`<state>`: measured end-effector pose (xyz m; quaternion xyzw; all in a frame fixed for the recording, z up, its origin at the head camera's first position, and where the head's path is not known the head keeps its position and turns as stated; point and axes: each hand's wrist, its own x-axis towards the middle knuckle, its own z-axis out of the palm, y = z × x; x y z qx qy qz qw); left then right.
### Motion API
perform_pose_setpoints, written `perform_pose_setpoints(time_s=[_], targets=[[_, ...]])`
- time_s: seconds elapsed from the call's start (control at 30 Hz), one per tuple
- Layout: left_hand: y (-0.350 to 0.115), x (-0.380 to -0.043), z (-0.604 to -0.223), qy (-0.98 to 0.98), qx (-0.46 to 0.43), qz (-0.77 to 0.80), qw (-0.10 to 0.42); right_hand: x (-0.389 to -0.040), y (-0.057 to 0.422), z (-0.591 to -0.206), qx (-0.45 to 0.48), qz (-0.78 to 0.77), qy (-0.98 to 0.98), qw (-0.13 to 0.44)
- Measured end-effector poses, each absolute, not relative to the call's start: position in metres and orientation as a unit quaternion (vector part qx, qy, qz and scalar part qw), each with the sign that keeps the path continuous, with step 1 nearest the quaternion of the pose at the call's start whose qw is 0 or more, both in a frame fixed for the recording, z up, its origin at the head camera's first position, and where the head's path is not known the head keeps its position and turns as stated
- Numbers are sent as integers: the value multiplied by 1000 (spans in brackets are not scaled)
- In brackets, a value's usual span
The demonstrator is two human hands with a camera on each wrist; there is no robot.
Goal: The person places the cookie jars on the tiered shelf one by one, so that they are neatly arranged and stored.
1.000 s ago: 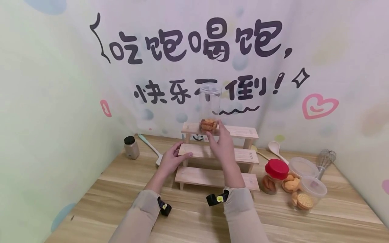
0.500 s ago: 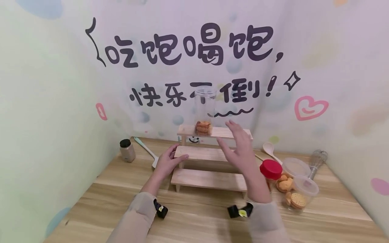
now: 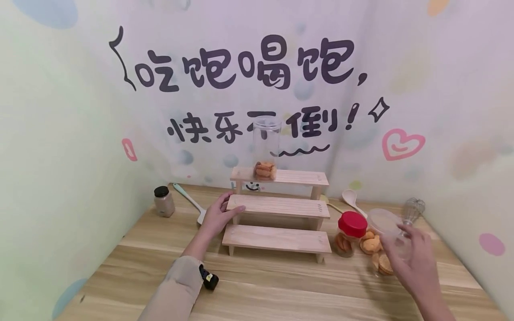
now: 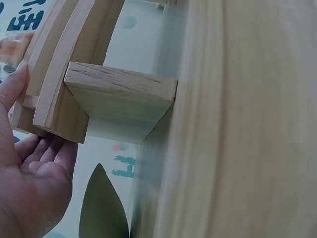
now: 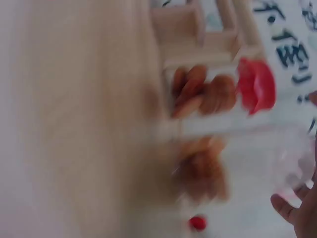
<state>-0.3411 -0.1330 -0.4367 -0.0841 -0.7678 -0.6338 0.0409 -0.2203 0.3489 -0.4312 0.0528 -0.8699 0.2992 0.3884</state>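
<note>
My left hand grips the left end of the middle tier of a three-step wooden display shelf, thumb on top and fingers underneath in the left wrist view. A tall clear jar with cookies at its bottom stands upright on the top tier. At the right, my right hand is at the lid of the front clear cookie jar, its fingers spread about the top. Blur hides whether they touch it. Beside that jar stand a red-lidded jar and another clear-lidded cookie jar.
A whisk, a pale spoon and a yellowish utensil lie at the back right. Left of the shelf are a black-capped jar and a turquoise-handled spatula. The wooden table meets walls behind and at both sides.
My right hand has left the tall jar on the top tier and moved right and down to the front cookie jar. My left hand stays on the shelf. The view has shifted slightly.
</note>
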Motion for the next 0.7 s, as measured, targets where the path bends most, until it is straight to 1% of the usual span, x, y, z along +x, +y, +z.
perform_pose_setpoints(time_s=[0.07, 0.17, 0.27, 0.4, 0.53, 0.7], targets=[[-132, -341, -437, -768, -84, -634, 44, -213, 363, -447, 38, 305, -876, 373], [-132, -342, -439, -767, -86, -634, 53, -207, 374, -465, 38, 336, -884, 322], [-134, -342, -441, -768, -89, -632, 59, -205, 375, -474, 24, 372, -892, 254], [-134, -343, -443, -771, -92, -628, 57, -205, 372, -481, -8, 361, -912, 196], [-134, -344, -439, -766, -95, -634, 50, -207, 370, -483, -25, 338, -922, 188], [-132, -339, -433, -765, -91, -637, 37, -205, 361, -483, -42, 352, -913, 204]])
